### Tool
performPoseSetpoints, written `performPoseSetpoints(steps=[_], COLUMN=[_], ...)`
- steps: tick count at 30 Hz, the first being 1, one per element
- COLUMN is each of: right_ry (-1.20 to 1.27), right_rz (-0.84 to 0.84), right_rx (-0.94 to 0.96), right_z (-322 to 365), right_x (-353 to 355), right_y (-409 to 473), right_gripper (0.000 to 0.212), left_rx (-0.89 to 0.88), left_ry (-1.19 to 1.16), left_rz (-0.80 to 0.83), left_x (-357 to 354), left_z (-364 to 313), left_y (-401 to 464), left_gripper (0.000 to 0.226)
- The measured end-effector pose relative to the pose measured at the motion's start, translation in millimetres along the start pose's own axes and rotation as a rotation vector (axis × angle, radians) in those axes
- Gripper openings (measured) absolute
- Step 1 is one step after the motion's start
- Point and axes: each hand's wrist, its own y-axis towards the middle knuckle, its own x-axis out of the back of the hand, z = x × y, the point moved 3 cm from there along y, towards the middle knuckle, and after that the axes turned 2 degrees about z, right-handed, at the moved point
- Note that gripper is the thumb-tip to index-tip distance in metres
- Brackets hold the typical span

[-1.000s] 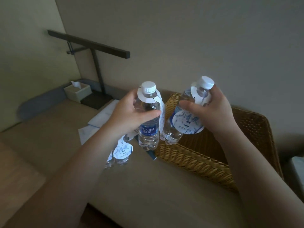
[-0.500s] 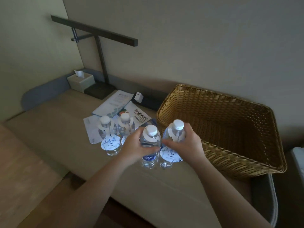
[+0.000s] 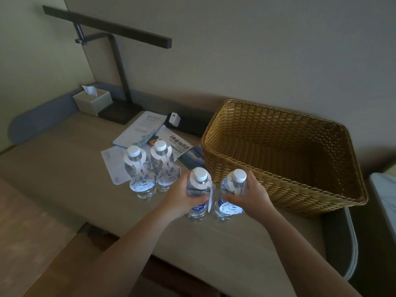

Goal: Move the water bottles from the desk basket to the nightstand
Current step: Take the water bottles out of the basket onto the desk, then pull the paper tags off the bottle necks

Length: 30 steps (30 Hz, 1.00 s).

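Several clear water bottles with white caps and paper neck tags stand on the beige desk [image 3: 64, 168]. My left hand [image 3: 182, 196] grips one bottle [image 3: 199, 209] with a blue label. My right hand [image 3: 250, 196] grips another bottle [image 3: 230, 207] just to its right; both stand upright on the desk in front of the wicker basket [image 3: 282, 189]. Two more bottles [image 3: 141, 179] [image 3: 164, 166] stand side by side to the left, untouched. No bottles show inside the basket.
Leaflets and papers [image 3: 147, 129] lie behind the bottles. A black desk lamp [image 3: 120, 82], a tissue box [image 3: 92, 101] and a white charger [image 3: 173, 119] sit along the wall. The desk's front edge runs near my forearms; a bed corner [image 3: 383, 189] shows at right.
Both hands lowered their bottles from above the basket's left edge to the desk in front of it, beside the other two. The view has tilted down, showing the basket's inside.
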Motion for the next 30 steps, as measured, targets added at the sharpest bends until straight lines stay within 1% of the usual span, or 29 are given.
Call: performPoseSetpoints(steps=[5, 7, 8, 9, 10, 11, 12, 13, 14, 15, 16, 17, 20, 22, 23, 25, 27, 29, 30], right_ry=[-0.009, 0.003, 0.012, 0.024, 0.035, 0.043, 0.048, 0.051, 0.056, 0.06, 0.061, 0.057, 0.044, 0.068, 0.077, 0.099, 0.149, 0.198, 0.213], right_rz=[0.015, 0.018, 0.02, 0.023, 0.026, 0.029, 0.031, 0.032, 0.03, 0.026, 0.022, 0.021, 0.035, 0.042, 0.044, 0.054, 0.059, 0.063, 0.059], right_rx=[-0.011, -0.012, -0.014, -0.017, -0.021, -0.023, -0.023, -0.02, -0.018, -0.018, -0.019, -0.021, -0.019, -0.029, -0.03, -0.029, -0.042, -0.066, -0.093], right_z=[0, 0, 0, 0, -1, -1, -2, -2, -3, -3, -4, -4, -7, -12, -14, -18, -22, -26, -29], right_x=[-2, -2, -2, -1, -1, 0, 1, 2, 3, 4, 5, 6, 8, 11, 12, 16, 18, 20, 22], right_y=[-5, -6, -7, -8, -9, -10, -11, -13, -14, -15, -17, -19, -26, -34, -39, -48, -57, -65, -69], right_gripper=[0.059, 0.059, 0.059, 0.059, 0.06, 0.06, 0.06, 0.06, 0.06, 0.06, 0.059, 0.058, 0.053, 0.06, 0.069, 0.097, 0.117, 0.126, 0.125], left_rx=[-0.019, -0.014, -0.023, -0.074, -0.197, -0.365, -0.517, -0.635, -0.717, -0.755, -0.735, -0.667, -0.311, -0.096, -0.017, 0.061, 0.055, 0.059, 0.067], left_ry=[-0.043, -0.085, -0.077, -0.03, 0.048, 0.113, 0.146, 0.16, 0.16, 0.157, 0.146, 0.128, 0.083, 0.04, 0.007, -0.06, -0.09, -0.146, -0.182], left_rz=[0.015, 0.022, -0.027, -0.14, -0.286, -0.43, -0.515, -0.521, -0.469, -0.388, -0.298, -0.21, 0.003, 0.094, 0.121, 0.134, 0.136, 0.157, 0.17], left_x=[0, -1, 0, 4, 10, 15, 17, 15, 11, 4, -5, -16, -47, -63, -70, -81, -88, -90, -90], left_z=[0, -3, -7, -15, -28, -44, -62, -78, -92, -103, -110, -114, -109, -100, -96, -89, -85, -84, -83], left_y=[-4, -7, -10, -15, -20, -27, -33, -38, -40, -40, -39, -37, -25, -16, -14, -11, -11, -11, -10], left_gripper=[0.061, 0.07, 0.077, 0.083, 0.08, 0.071, 0.059, 0.048, 0.039, 0.034, 0.033, 0.037, 0.06, 0.066, 0.065, 0.052, 0.035, 0.027, 0.025])
